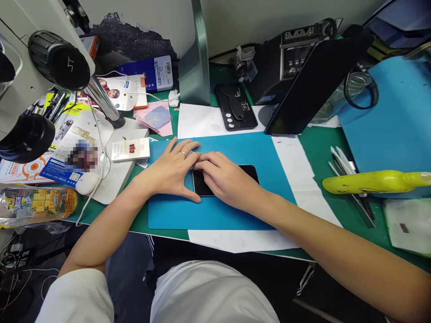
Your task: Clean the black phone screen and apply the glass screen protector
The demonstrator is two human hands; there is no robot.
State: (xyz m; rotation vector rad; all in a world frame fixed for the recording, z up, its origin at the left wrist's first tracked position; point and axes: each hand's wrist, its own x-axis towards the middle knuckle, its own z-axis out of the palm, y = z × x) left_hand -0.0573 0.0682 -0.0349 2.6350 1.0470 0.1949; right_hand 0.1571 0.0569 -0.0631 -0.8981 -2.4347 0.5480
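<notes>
A black smartphone [249,171] lies screen up on a blue mat [215,217] in front of me. My left hand [171,172], with a ring on one finger, rests at the phone's left end, its thumb and fingers spread apart. Across the middle of the phone lies my right hand [224,179], fingers curled and pressed together near the phone's upper left corner. Whatever those fingertips pinch, if anything, is hidden. Part of the screen is covered by the right hand.
Behind the mat are a phone case [235,106] and a dark tilted screen [319,85]. A cigarette pack [130,149] and the microscope post [107,104] stand left. To the right lie a yellow bottle [370,182] and tweezers [362,211]. A drink bottle [37,205] is far left.
</notes>
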